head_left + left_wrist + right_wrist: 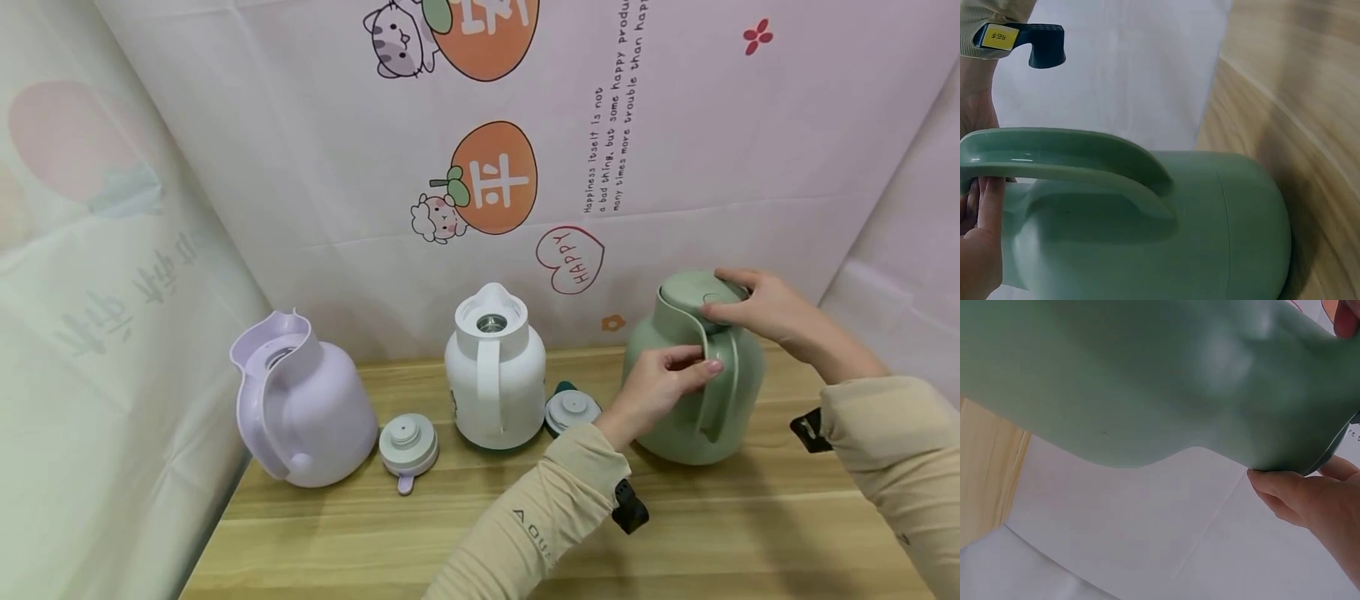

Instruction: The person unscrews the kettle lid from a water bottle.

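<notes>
A green vacuum jug (693, 417) stands upright on the wooden table at the right. My left hand (663, 387) holds the upper part of its handle (723, 383), fingers passing inside the loop and thumb on the outside. In the left wrist view the handle (1060, 153) hides part of those fingers. On top, my right hand (776, 308) grips the round green lid (697, 290), thumb on the near side and fingers reaching to the far side. The right wrist view shows the right hand (1310, 497) against the jug's neck; the lid is mostly hidden there.
A lilac jug (326, 417) stands at the left, its mouth uncovered. Beside it lies a grey stopper (407, 442) with a lilac tab. In the middle is a white jug (517, 383), uncovered, with another grey stopper (573, 410) close by. A printed cloth (337, 167) hangs behind.
</notes>
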Demonstrator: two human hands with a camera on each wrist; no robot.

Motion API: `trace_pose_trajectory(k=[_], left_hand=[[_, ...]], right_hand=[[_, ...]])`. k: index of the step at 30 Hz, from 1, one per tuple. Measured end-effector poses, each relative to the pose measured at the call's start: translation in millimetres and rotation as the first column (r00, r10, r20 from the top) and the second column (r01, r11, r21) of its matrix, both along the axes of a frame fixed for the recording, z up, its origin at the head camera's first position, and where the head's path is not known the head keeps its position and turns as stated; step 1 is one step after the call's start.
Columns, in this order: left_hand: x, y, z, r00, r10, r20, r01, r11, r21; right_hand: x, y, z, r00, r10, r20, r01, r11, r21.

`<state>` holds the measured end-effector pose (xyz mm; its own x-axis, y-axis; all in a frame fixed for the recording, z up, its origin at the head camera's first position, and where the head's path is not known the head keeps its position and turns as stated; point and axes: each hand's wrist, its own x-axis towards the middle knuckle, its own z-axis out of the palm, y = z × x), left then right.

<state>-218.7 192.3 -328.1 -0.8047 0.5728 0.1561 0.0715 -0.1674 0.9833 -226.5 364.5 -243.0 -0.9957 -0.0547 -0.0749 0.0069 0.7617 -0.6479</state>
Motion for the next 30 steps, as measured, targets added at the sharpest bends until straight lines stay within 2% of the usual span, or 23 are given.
trace_pose_trajectory(k=[5,13,22,30], left_hand=[[-3.6,-2.9,0.5,1.000,-0.002,0.027,0.003,1.000,-0.016],[-11.8,-8.9,2.5,0.996,-0.079,0.048,0.080,0.997,-0.024],[-15.6,-14.0,3.6,0.980,-0.114,0.161,0.118,0.993,-0.018],[-17.5,-15.1,2.0,0.971,-0.166,0.175,0.178,0.982,-0.056]], right_hand=[[0.2,-2,0.5,1.000,-0.009,0.009,0.009,1.000,-0.006],[1.6,-2,1.9,0.999,-0.024,0.040,0.024,1.000,0.001],[6.8,-4,2.9,0.998,-0.023,0.055,0.021,0.999,0.036],[10.9,-7,4.5,0.997,-0.010,0.079,0.006,0.999,0.049]])
